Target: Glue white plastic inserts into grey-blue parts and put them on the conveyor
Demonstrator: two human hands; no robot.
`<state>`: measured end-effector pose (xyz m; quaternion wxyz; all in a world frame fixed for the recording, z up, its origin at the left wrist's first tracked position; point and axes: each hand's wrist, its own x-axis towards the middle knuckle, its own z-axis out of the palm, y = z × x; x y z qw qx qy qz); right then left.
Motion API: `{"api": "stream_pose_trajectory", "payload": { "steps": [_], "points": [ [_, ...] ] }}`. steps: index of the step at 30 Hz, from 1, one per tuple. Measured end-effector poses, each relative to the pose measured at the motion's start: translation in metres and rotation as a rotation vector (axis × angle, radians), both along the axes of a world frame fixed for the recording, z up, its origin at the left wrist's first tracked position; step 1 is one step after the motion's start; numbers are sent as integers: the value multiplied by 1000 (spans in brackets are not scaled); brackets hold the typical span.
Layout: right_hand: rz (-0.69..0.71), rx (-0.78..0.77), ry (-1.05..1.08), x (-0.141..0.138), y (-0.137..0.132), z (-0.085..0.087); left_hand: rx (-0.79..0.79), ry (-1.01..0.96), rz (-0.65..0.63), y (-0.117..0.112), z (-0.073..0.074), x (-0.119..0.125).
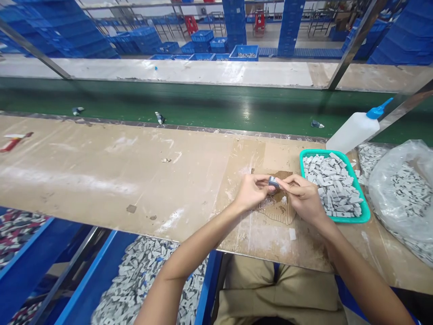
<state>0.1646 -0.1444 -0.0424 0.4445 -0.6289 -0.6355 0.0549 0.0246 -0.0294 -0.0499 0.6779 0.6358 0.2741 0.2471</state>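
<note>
My left hand point(252, 192) is closed on a small dark grey plastic part point(274, 182) with a pale top face, pinched between thumb and fingers. From the other side, my right hand point(304, 197) has its thumb and fingertips closed at the same part, pressing on its pale end. Both hands are just above a torn, stained piece of cardboard point(270, 212) on the bench. Close by my right hand, a turquoise basket point(367, 212) holds a heap of small light grey pieces point(333, 180). My fingers hide much of the dark part.
A white squeeze bottle point(353, 131) leans behind the basket, beside a clear plastic bag point(382, 185) of grey pieces. Beyond the bench runs a green conveyor belt point(203, 108) carrying a few scattered parts. Blue crates point(89, 280) filled with parts stand below the bench edge at left.
</note>
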Motion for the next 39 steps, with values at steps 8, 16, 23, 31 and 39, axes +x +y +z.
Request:
{"api": "stream_pose_trajectory", "payload": {
  "steps": [8, 16, 23, 31, 39],
  "points": [
    [-54, 16, 79, -8, 5, 7, -72, 1, 4, 4, 4, 1],
    [-355, 138, 173, 3, -6, 15, -598, -276, -16, 32, 9, -12],
    [-551, 97, -60, 39, -14, 11, -704, -329, 114, 46, 1, -17],
    [-489, -216, -196, 87, -29, 7, -534, -266, 296, 49, -1, -3],
    [-525, -343, -336, 74, -37, 2, -331, -185, 490, 90, 2, 14]
  ]
}}
